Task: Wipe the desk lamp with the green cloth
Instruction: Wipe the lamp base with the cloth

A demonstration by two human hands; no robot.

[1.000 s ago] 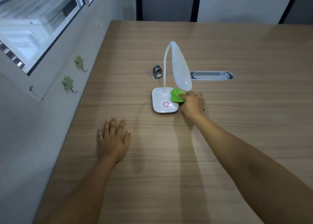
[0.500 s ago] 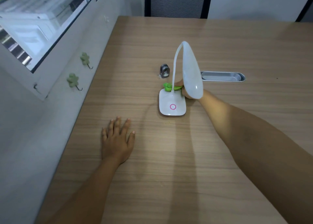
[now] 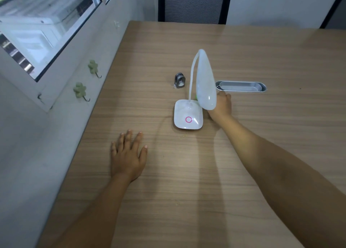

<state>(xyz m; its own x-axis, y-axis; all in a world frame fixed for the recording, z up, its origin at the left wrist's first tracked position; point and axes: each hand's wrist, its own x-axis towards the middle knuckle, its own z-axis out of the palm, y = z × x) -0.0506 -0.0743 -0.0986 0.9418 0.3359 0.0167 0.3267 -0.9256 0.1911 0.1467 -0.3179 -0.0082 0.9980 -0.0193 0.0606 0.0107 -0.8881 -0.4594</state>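
Curled behind the lamp's (image 3: 188,114) head, the right hand (image 3: 221,105) seemed to be closed on the cloth (image 3: 196,97), though only a green sliver showed beside the neck, so the hold itself could not be confirmed. It reached around the base, probably to wipe the back. Left hand (image 3: 127,156) lay flat, fingers spread, empty on the desk (image 3: 262,154), likely for balance.
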